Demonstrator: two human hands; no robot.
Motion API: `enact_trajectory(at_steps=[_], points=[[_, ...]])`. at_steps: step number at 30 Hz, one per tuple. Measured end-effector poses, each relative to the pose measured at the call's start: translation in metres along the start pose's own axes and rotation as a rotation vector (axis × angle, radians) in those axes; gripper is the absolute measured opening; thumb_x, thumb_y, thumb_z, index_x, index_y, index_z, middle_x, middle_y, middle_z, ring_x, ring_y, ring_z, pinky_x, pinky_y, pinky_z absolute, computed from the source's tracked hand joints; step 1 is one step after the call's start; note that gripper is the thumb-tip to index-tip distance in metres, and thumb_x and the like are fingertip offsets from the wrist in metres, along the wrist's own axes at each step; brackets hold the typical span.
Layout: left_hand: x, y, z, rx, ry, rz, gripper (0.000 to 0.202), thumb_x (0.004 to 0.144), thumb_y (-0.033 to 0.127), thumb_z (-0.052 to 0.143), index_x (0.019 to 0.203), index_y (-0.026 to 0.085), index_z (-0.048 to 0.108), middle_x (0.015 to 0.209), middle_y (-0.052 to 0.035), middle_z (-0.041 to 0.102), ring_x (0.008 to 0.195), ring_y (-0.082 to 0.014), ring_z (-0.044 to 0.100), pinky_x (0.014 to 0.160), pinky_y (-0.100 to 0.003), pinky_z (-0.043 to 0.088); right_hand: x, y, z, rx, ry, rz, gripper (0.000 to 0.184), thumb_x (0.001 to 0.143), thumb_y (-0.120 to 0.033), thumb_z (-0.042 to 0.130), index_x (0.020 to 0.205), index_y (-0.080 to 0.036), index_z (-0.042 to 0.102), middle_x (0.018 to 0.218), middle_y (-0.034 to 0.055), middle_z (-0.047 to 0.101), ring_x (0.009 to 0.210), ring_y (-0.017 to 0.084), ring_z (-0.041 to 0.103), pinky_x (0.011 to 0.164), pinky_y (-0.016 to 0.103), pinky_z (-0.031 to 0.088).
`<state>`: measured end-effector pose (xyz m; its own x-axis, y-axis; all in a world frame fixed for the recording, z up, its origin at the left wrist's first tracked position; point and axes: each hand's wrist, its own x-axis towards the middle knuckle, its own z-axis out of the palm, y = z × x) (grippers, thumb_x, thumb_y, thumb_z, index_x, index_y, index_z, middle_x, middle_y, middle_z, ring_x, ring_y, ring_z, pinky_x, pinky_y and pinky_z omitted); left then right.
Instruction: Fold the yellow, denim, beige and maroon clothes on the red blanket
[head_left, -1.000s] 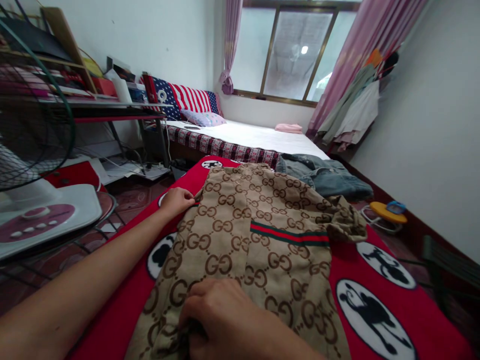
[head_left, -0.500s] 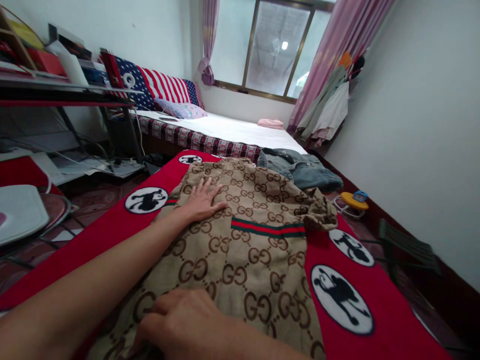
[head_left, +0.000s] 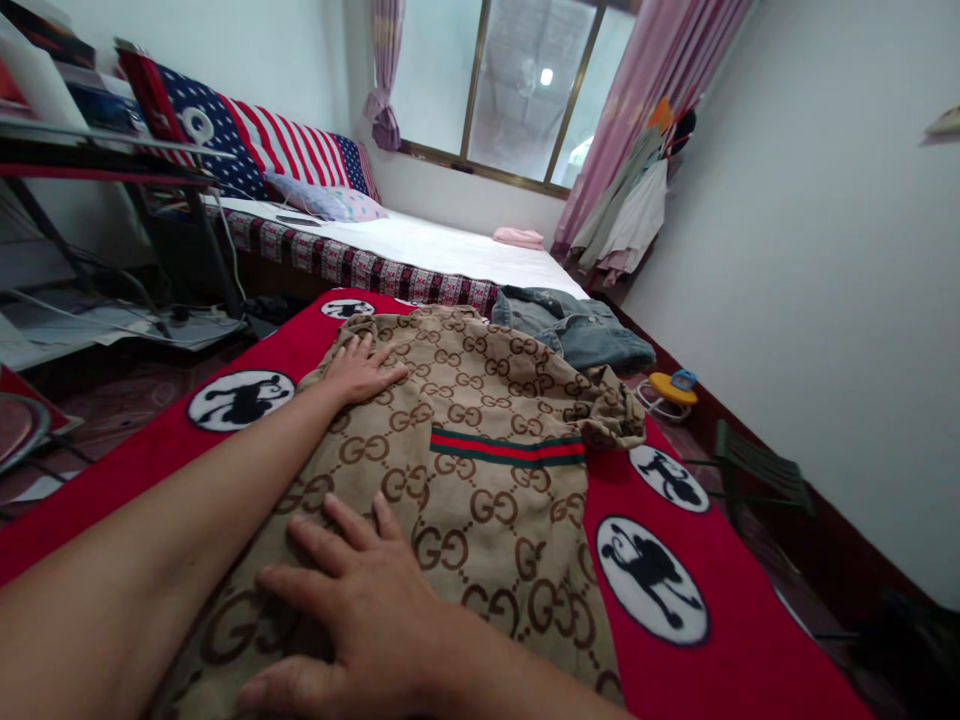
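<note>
A tan shirt (head_left: 487, 395) with a brown letter pattern and a green-and-red stripe lies spread on a red cloth (head_left: 720, 625) printed with black figures in white ovals. My left hand (head_left: 361, 372) rests flat on the shirt's upper left part, fingers spread. Closer to me, my right hand (head_left: 367, 590) is over the lower left part of the shirt, its fingers stretched out and apart, holding nothing. At the shirt's right, the sleeve (head_left: 611, 415) is bunched up. The lower end of the shirt is partly hidden by my arms.
Folded denim (head_left: 574, 325) lies beyond the shirt at the far right. A bed (head_left: 450, 250) with a pink folded cloth (head_left: 517, 238) stands under the window. To the left is a desk (head_left: 97, 175); on the right are a yellow-topped stool (head_left: 673, 388) and a dark folding stool (head_left: 761, 470).
My right hand has opened from a curled shape, its fingers now spread over the shirt. My left hand has slid a little toward the shirt's left shoulder. The view has shifted right.
</note>
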<state>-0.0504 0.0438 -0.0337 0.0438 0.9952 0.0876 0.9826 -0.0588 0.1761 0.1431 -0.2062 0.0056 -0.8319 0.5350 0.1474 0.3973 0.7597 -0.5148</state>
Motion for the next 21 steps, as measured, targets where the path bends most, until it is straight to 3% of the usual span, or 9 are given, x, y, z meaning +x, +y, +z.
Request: enact_trajectory(at_steps=[5,9,16,21], points=[[0.030,-0.020,0.004,-0.071,0.002,-0.039,0.084,0.086,0.071,0.020,0.153,0.021,0.014,0.160,-0.0082,0.008,0.146,-0.0314,0.003,0.114,-0.054,0.011,-0.002,-0.001,-0.005,-0.055,-0.056,-0.042,0.055,0.095,-0.056,0.040,0.141,-0.027,0.039,0.153,0.0019,0.032,0.145,0.025,0.012,0.116,0.059,0.007],[0.026,-0.019,0.003,-0.050,0.027,-0.107,0.083,0.088,0.068,0.018,0.153,0.016,0.016,0.159,-0.0093,0.006,0.147,-0.0292,0.001,0.114,-0.055,0.011,0.002,0.005,0.001,-0.081,-0.086,-0.060,0.056,0.095,-0.056,0.040,0.143,-0.028,0.037,0.155,0.0009,0.028,0.146,0.024,0.011,0.116,0.057,0.008],[-0.040,0.011,0.006,0.068,0.021,-0.083,0.074,0.094,0.058,0.020,0.151,0.011,0.024,0.157,-0.0175,0.014,0.145,-0.0317,0.013,0.115,-0.049,0.013,0.007,0.009,0.008,-0.069,-0.075,-0.054,0.055,0.094,-0.058,0.040,0.142,-0.030,0.039,0.155,0.0006,0.029,0.145,0.023,0.014,0.116,0.058,0.008],[-0.098,0.023,0.015,0.126,0.099,0.040,0.075,0.091,0.062,0.031,0.150,0.015,0.028,0.155,-0.0180,0.021,0.143,-0.0345,0.019,0.114,-0.048,0.019,0.010,0.014,0.018,0.049,0.008,-0.051,0.047,0.093,-0.056,0.046,0.131,-0.030,0.052,0.145,-0.0015,0.046,0.142,0.019,0.025,0.117,0.051,0.008]])
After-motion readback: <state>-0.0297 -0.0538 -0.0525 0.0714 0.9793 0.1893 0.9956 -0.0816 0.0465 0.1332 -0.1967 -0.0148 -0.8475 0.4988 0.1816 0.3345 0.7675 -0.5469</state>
